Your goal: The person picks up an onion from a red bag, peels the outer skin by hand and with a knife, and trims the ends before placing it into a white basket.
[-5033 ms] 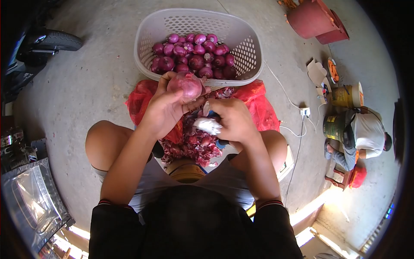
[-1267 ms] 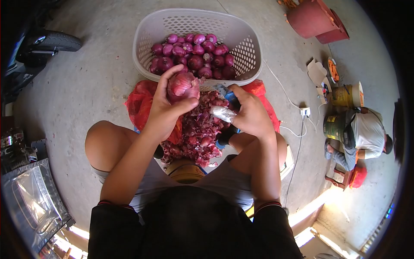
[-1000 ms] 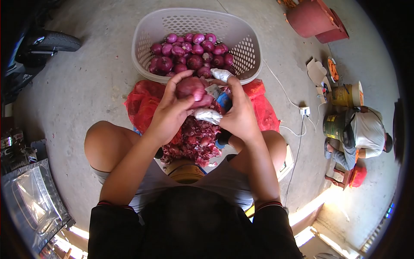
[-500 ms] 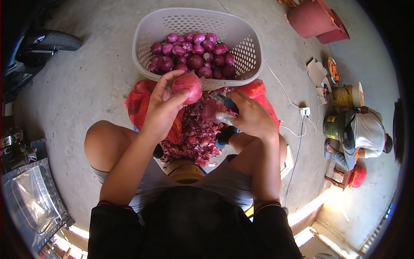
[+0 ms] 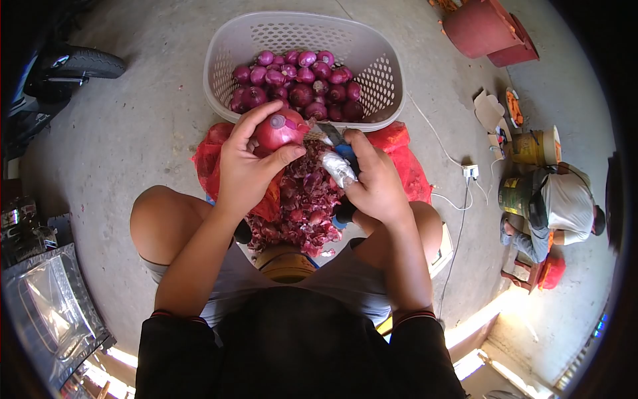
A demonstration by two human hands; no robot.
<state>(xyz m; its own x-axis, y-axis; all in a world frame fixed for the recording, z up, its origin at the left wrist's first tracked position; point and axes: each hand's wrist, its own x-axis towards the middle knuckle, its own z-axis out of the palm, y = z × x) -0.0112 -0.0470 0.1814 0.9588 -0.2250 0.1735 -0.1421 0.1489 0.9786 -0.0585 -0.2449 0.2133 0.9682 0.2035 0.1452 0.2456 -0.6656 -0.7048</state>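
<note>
A red onion is held between the thumb and fingers of my left hand, one pale cut end facing up. My right hand is closed on a small knife with a blue and black handle, its blade beside the onion. Something silvery-white covers part of my right hand near the handle. Below both hands lies a heap of onion skins on a red mesh bag. Beyond them a grey perforated basket holds several purple onions.
At the right a co-worker sits bent by yellow buckets. A white cable runs to a power strip. Red tubs stand at the top right. A wheel is at the upper left, and a yellow bucket between my knees.
The onion has turned and tipped in my left hand, now showing its cut end. My right hand has turned, and the knife blade has come up close to the onion.
</note>
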